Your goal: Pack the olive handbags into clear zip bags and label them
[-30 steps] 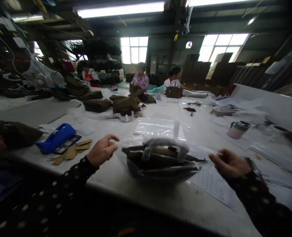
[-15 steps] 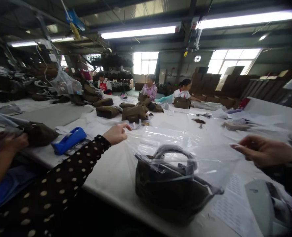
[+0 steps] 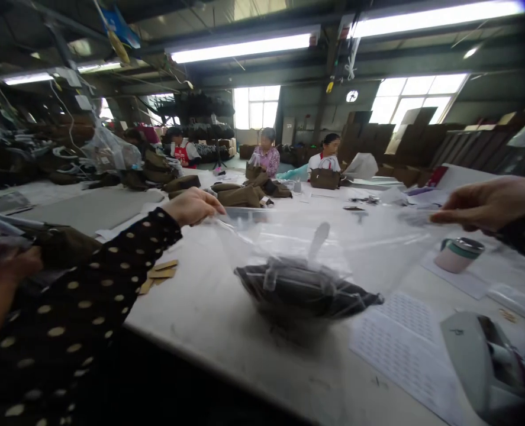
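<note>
One clear plastic bag (image 3: 369, 236), head view, is stretched between the left hand (image 3: 193, 207) and the right hand (image 3: 493, 204), each pinching its upper edge between closed fingers. A dark handbag (image 3: 306, 290) sits inside, at the near side of the white table (image 3: 191, 307); blur makes contact with the tabletop uncertain. Right: printed sheet (image 3: 399, 349), near; pink tumbler (image 3: 455, 259), farther. Left: tan cards (image 3: 162, 272), partly behind the sleeve (image 3: 84, 302).

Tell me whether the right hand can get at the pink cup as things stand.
Probably yes, if the right hand lets go of the clear plastic; the pink cup stands nearby, and nothing visible covers it.
</note>
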A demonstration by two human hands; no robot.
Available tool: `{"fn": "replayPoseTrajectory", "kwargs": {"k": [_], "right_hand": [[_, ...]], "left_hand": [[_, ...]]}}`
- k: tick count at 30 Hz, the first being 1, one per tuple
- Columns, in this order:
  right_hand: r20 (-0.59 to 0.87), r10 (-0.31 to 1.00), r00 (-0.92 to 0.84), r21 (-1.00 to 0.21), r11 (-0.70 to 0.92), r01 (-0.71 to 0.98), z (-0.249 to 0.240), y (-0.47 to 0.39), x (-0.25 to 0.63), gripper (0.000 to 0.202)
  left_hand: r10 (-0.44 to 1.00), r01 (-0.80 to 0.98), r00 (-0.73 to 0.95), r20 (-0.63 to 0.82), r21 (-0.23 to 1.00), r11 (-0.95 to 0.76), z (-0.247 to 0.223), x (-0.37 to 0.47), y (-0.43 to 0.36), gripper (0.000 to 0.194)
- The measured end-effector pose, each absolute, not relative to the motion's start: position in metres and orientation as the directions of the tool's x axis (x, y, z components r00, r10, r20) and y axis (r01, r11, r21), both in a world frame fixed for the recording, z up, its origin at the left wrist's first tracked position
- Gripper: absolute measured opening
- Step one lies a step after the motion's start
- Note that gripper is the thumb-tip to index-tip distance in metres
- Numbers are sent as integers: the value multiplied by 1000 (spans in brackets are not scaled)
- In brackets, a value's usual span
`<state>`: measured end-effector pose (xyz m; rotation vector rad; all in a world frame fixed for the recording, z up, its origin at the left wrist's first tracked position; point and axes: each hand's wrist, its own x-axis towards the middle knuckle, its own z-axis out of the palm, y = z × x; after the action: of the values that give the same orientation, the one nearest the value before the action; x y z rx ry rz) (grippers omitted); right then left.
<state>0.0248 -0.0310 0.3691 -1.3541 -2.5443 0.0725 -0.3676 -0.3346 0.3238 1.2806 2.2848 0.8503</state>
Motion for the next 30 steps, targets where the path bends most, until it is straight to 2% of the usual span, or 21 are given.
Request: {"fn": "replayPoseTrajectory", "kwargs": {"k": [2, 4, 6, 8, 10, 11, 13, 14, 16, 17, 18, 19, 21, 24, 28, 30], "right_hand": [[-4, 888, -460, -23, 460, 888, 384, -51, 12, 45], [30, 908, -417, 25, 416, 909, 397, -57, 6, 40], [51, 910, -412, -5, 412, 911, 404, -54, 7, 33], [-44, 903, -427, 7, 427, 904, 403, -45, 11, 27], [-81, 884, -460, 80, 466, 881, 393, -38, 16, 24], [-32, 881, -473, 136, 472, 871, 386, -38, 18, 24], [232, 814, -532, 231, 485, 843, 366, -46, 19, 27], [392, 703, -593, 249, 540, 804, 354, -55, 17, 32], [595, 350, -724, 274, 758, 592, 326, -81, 6, 50], [592, 177, -786, 266, 878, 398, 311, -95, -2, 58], [527, 76, -846, 248, 939, 239, 296, -109, -12, 64], [455, 37, -890, 227, 961, 156, 282, -120, -22, 72], [332, 132, -934, 146, 971, 189, 261, -132, -44, 71], [193, 276, -942, 26, 958, 286, 249, -128, -67, 39], [140, 191, -971, -114, 978, 176, 254, -110, -85, 23], [-62, 161, -985, -281, 944, 172, 256, -102, -94, 19]], "left_hand": [[855, 621, -518, 2, 688, 374, 326, -368, -335, 30], [856, 636, -516, 5, 672, 379, 332, -369, -338, 32], [879, 699, -477, 0, 606, 380, 337, -369, -340, 30], [909, 791, -416, 4, 494, 360, 339, -368, -342, 24], [931, 853, -366, 7, 402, 333, 339, -366, -340, 22], [935, 869, -354, 9, 373, 325, 338, -365, -337, 23], [937, 897, -347, 44, 307, 318, 335, -362, -330, 26], [936, 913, -343, 76, 260, 314, 333, -360, -324, 25], [939, 942, -313, 144, 172, 288, 330, -358, -312, 21], [941, 951, -293, 170, 150, 269, 328, -357, -306, 17], [943, 957, -275, 186, 150, 249, 326, -357, -299, 15], [944, 956, -266, 193, 175, 234, 325, -357, -294, 13], [935, 931, -297, 192, 278, 238, 323, -357, -284, 14], [905, 852, -387, 175, 443, 278, 321, -359, -274, 15], [880, 798, -450, 151, 511, 320, 318, -362, -265, 14], [880, 776, -457, 127, 541, 325, 318, -366, -261, 14]]}}
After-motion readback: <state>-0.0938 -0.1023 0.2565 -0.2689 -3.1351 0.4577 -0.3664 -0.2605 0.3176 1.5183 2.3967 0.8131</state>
